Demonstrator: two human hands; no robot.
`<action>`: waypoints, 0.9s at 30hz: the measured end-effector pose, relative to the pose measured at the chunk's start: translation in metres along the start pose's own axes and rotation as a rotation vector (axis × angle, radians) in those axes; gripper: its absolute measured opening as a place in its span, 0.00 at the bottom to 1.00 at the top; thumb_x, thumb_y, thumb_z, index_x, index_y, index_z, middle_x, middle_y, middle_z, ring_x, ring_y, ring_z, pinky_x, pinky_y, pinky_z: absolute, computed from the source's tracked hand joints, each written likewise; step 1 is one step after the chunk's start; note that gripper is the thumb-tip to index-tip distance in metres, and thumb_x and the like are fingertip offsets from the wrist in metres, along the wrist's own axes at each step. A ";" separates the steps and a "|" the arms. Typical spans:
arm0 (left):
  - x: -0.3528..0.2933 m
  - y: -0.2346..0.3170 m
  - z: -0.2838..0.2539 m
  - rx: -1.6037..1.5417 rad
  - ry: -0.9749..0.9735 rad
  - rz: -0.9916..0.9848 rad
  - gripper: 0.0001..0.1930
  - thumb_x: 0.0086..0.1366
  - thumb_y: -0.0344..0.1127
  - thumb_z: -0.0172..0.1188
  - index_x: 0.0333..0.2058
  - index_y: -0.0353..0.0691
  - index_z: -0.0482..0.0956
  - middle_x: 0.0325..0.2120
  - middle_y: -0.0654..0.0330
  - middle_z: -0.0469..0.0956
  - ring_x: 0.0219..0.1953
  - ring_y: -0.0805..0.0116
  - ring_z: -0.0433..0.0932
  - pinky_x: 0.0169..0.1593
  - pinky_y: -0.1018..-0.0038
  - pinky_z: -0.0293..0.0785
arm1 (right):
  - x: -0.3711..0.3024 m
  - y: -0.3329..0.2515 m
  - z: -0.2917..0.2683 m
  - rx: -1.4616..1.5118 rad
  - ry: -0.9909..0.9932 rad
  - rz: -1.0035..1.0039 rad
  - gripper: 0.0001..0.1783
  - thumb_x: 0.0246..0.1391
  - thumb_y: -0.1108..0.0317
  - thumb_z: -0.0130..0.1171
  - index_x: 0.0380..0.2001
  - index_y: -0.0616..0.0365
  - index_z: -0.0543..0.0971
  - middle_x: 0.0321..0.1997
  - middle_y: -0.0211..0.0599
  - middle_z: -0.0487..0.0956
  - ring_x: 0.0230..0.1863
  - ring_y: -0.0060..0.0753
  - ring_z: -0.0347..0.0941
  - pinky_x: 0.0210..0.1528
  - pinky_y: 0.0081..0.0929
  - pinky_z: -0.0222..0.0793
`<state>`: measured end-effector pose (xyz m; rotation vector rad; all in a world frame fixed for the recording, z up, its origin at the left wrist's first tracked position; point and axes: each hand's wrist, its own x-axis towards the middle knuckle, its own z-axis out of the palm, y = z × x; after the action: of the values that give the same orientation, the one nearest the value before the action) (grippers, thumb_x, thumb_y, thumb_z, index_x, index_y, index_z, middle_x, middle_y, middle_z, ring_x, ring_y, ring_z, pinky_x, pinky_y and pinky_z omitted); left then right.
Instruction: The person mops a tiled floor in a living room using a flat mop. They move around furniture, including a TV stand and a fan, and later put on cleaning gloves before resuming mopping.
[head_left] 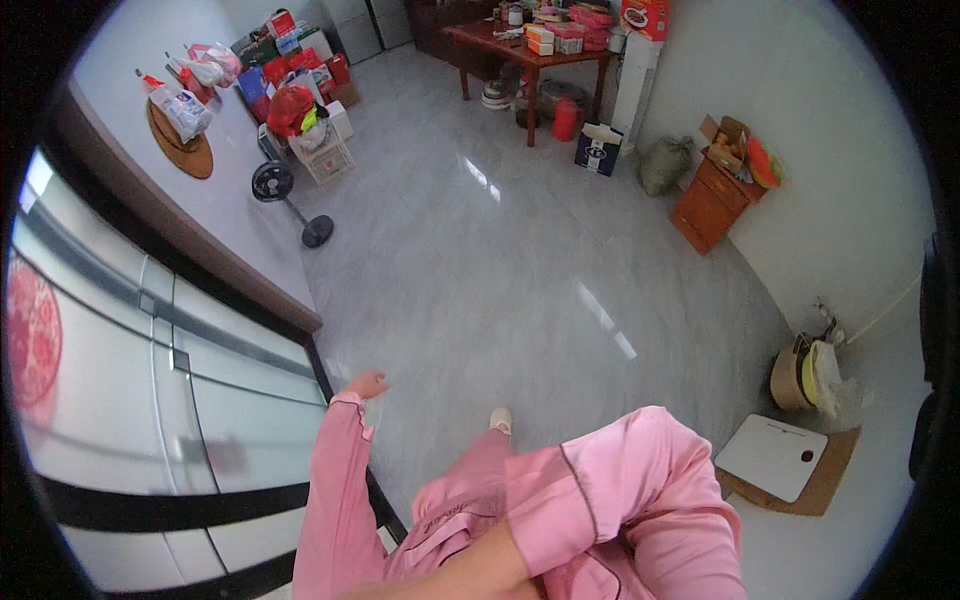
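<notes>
My left hand hangs at the end of a pink sleeve, close to the frosted glass door on the left. It holds nothing, and its fingers are loosely apart above the grey floor. My right arm, also in a pink sleeve, is bent across the front of my body. Past its cuff, bare skin of my right hand and wrist runs off the lower edge, so its fingers are hidden. One light shoe shows on the tiled floor below my pink trousers.
A black fan on a stand is by the left wall, near piled boxes and bags. At the back is a wooden table with packages. Along the right stand a small cabinet, a sack, a basket and a white board.
</notes>
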<state>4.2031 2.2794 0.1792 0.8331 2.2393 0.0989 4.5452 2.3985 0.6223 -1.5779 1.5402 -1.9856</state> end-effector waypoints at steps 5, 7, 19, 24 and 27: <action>0.126 0.056 -0.109 0.102 0.117 0.152 0.26 0.53 0.46 0.55 0.49 0.39 0.71 0.43 0.50 0.75 0.45 0.55 0.74 0.47 0.67 0.69 | -0.042 -0.012 -0.127 -0.105 0.154 -0.058 0.20 0.54 0.61 0.52 0.48 0.58 0.68 0.40 0.49 0.73 0.41 0.37 0.70 0.45 0.28 0.63; 0.171 0.088 -0.156 0.099 0.177 0.192 0.26 0.54 0.47 0.54 0.49 0.40 0.71 0.45 0.50 0.74 0.47 0.55 0.72 0.50 0.66 0.67 | -0.056 -0.013 -0.172 -0.204 0.429 -0.121 0.13 0.50 0.68 0.52 0.39 0.61 0.70 0.34 0.44 0.72 0.38 0.40 0.69 0.42 0.31 0.64; 0.317 0.207 -0.207 -0.515 0.258 0.229 0.35 0.59 0.54 0.53 0.60 0.43 0.55 0.60 0.52 0.55 0.62 0.57 0.54 0.62 0.67 0.51 | -0.340 -0.040 -0.440 -0.983 0.724 0.713 0.12 0.47 0.68 0.58 0.37 0.55 0.75 0.39 0.38 0.74 0.42 0.42 0.70 0.41 0.34 0.67; 0.264 0.211 -0.118 -0.848 -0.096 -0.432 0.39 0.59 0.63 0.44 0.63 0.50 0.46 0.60 0.49 0.54 0.59 0.57 0.59 0.53 0.64 0.65 | -0.482 -0.015 -0.535 -1.017 0.919 1.162 0.10 0.48 0.66 0.57 0.34 0.57 0.77 0.35 0.42 0.76 0.38 0.46 0.72 0.39 0.36 0.68; 0.280 0.231 -0.079 -1.081 -0.212 -0.565 0.34 0.59 0.57 0.46 0.61 0.49 0.52 0.56 0.50 0.60 0.53 0.56 0.66 0.48 0.63 0.69 | -0.505 0.012 -0.614 -1.012 0.771 1.152 0.09 0.48 0.65 0.56 0.33 0.57 0.77 0.33 0.43 0.76 0.36 0.47 0.72 0.38 0.38 0.68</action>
<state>4.1288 2.6400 0.1353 -0.3497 1.7438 0.8097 4.2649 3.0949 0.3611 0.3298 2.9657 -1.0827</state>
